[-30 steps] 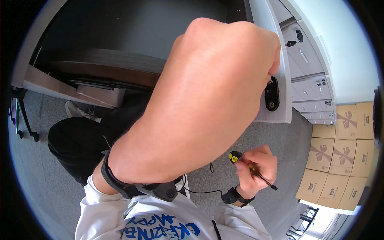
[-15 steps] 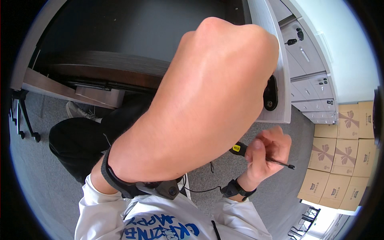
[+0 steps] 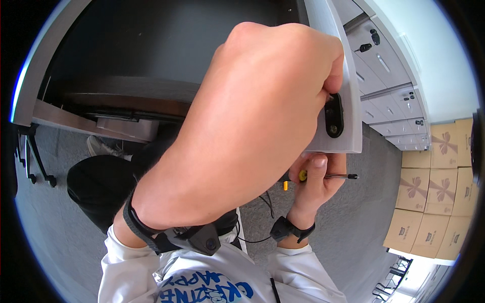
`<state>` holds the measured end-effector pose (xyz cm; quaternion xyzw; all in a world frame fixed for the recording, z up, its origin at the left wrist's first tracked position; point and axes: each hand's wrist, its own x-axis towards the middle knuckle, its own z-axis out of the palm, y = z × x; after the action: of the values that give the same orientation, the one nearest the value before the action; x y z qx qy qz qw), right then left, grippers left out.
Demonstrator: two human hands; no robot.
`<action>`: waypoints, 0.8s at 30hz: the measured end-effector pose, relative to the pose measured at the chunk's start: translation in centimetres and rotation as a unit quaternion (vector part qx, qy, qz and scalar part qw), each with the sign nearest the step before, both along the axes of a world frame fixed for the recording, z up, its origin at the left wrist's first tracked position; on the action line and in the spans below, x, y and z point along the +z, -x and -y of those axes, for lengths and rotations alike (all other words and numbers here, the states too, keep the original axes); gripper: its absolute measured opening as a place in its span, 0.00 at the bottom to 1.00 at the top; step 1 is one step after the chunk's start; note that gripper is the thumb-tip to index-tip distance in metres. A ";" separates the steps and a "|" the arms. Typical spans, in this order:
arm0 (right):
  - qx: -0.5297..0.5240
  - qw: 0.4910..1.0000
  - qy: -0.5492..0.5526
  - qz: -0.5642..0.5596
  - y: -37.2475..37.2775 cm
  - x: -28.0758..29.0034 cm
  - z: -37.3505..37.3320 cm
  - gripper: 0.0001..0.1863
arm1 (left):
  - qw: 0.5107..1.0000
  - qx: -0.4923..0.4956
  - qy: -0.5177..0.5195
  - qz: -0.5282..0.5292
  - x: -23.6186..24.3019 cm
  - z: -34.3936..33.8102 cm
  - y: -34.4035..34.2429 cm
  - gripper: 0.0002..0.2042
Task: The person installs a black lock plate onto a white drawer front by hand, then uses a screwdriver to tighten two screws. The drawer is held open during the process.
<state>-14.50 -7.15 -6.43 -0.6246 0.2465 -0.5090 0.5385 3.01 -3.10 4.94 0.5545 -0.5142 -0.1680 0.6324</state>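
At the lower right corner of the grey cabinet door [image 3: 337, 76], where the black oval fitting [image 3: 334, 115] sits near the door's outer edge, the work gathers more tightly than it did a second ago. The left hand [image 3: 262, 111] fills most of the view, raised close to the camera; its fingers curl over the door's edge just above the fitting, pinched closed there, though what they grip, if anything beyond the edge itself, I cannot tell. It holds much the same place as in the earlier pictures.

The real change is lower down. The right hand [image 3: 316, 177] has risen from well below the door to just under its bottom edge, and it is closed around the screwdriver [image 3: 323, 177], thumb on top. The tool's dark shaft, slanted downward a second ago, now lies level and points right, its yellow-and-black handle tucked in the palm. My judgement is that the tool is being brought up and re-gripped for the fitting, not yet set to it.

Beyond, grey drawers [image 3: 384, 76] and stacked cardboard boxes [image 3: 434, 192] stand by the wall.
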 end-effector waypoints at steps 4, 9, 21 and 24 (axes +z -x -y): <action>0.001 1.000 -0.002 -0.006 0.2 -0.1 -0.1 0.25 | 0.998 -0.017 -0.057 0.002 0.9 -0.4 0.2 0.05; 0.000 1.000 -0.011 -0.001 0.1 -0.1 -0.1 0.24 | 1.000 -0.023 -0.014 -0.016 0.0 -0.3 0.5 0.05; -0.001 1.000 -0.001 0.004 0.1 -0.2 -0.2 0.26 | 0.992 -0.109 0.041 -0.052 -1.7 0.8 -0.8 0.05; -0.007 1.000 -0.001 0.001 0.2 -0.2 -0.2 0.27 | 0.993 -0.062 0.095 -0.044 -1.6 1.0 -0.4 0.06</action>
<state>-14.70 -6.90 -6.67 -0.6216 0.2506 -0.5131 0.5363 3.37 -4.07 3.37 0.4513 -0.5326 -0.1819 0.6926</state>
